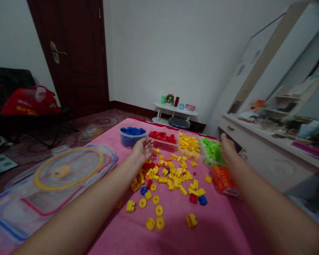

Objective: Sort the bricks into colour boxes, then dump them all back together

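Observation:
My left hand [143,150] is beside the front of the clear container of red pieces [166,146], palm turned to the right. Its fingers are loosely bent and apart, with nothing visible in them. My right hand [228,146] is at the right edge of the container of green pieces [211,148]. Its thumb points up, and its other fingers are hidden from view. Between my arms lies a loose spread of mostly yellow toy building bricks [172,173], with a few red and blue ones among them. Several yellow rings [159,210] lie nearer to me.
A round tub of blue pieces [133,138] and a box of yellow pieces [190,145] stand in the back row. Orange pieces [223,179] fill a container on the right. Clear lids [69,170] are stacked on the left. A low white shelf [175,108] stands by the wall.

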`<state>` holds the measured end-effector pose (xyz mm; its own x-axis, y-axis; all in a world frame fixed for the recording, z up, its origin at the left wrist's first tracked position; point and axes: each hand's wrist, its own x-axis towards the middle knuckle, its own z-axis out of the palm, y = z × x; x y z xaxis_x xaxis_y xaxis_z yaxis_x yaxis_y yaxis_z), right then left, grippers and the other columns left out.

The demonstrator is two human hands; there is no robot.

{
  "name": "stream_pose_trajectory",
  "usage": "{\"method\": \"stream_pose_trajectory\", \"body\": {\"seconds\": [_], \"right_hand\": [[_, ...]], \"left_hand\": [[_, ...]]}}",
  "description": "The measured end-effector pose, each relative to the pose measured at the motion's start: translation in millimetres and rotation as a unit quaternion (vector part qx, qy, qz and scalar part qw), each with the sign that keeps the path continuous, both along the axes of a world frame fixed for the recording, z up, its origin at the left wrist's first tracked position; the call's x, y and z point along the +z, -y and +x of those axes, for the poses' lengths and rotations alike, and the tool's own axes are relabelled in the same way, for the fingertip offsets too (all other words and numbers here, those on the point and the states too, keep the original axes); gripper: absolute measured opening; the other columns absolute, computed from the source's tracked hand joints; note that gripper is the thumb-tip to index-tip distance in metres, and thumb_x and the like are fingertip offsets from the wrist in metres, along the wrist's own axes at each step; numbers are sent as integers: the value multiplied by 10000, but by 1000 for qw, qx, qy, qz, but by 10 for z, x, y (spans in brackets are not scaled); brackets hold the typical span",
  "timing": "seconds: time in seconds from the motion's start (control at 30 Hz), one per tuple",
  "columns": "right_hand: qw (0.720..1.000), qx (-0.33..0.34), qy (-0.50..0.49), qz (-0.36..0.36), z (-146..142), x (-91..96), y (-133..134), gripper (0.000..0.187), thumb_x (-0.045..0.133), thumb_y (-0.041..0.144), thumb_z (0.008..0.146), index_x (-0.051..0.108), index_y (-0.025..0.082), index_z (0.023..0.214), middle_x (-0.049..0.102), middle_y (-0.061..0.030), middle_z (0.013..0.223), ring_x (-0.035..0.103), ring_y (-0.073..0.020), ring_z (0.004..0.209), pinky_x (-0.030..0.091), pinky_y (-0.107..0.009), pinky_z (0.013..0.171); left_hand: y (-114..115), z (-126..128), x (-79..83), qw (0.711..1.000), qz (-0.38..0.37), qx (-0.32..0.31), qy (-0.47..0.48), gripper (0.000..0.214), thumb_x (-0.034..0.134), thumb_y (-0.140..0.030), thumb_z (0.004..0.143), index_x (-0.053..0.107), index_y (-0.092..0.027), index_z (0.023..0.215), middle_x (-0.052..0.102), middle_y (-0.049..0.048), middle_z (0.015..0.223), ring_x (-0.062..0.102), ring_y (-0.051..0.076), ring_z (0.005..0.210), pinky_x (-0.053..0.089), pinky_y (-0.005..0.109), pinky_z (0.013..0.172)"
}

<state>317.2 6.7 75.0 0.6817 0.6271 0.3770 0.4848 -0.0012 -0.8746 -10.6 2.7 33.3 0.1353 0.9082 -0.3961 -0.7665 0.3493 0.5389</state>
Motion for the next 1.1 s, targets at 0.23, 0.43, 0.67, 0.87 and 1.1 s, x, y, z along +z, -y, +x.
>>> {"method": "stream_pose_trajectory", "body": {"seconds": [0.23, 0.43, 0.67, 0.87, 1.1], "right_hand": [[891, 437, 86, -84, -1478, -214, 508, 224, 595, 287, 709, 678, 159, 872, 692, -48, 804, 625, -163, 705, 465, -267, 650], [750, 441, 426, -248, -2391, -410, 1231, 131, 663, 299, 729, 694, 180, 775, 704, -63, 807, 644, -202, 728, 389, -272, 599], [746, 384, 488, -240, -2423, -468, 1349, 142, 598, 246, 768, 664, 162, 861, 681, -85, 906, 644, -207, 743, 336, -271, 558], [796, 406, 400, -203, -2178, -384, 1180, 133, 519, 173, 787, 644, 194, 828, 683, -25, 803, 607, -132, 716, 355, -226, 609], [760, 240, 528, -294, -1755, -415, 849, 226, 496, 157, 789, 699, 209, 873, 671, -83, 942, 627, -219, 868, 345, -272, 607]], "left_hand": [[-65, -80, -53, 1000, -4, 29, 5, 166, 473, -116, 818, 590, -112, 700, 588, 9, 532, 537, 78, 393, 443, 168, 413], [-80, -121, -99, 999, 6, 35, 4, 212, 428, -119, 838, 586, -111, 697, 589, 10, 530, 541, 73, 404, 438, 164, 423], [-67, -99, -146, 1000, 12, 26, 6, 201, 423, -120, 837, 583, -121, 714, 601, 6, 549, 536, 66, 403, 431, 157, 415], [-41, -87, -133, 1000, 4, 18, -6, 221, 417, -115, 844, 575, -120, 691, 593, 4, 516, 531, 69, 383, 434, 161, 404], [-48, -74, -108, 999, -16, 19, -22, 260, 400, -152, 880, 574, -120, 688, 593, 2, 504, 530, 73, 363, 420, 161, 377]]}}
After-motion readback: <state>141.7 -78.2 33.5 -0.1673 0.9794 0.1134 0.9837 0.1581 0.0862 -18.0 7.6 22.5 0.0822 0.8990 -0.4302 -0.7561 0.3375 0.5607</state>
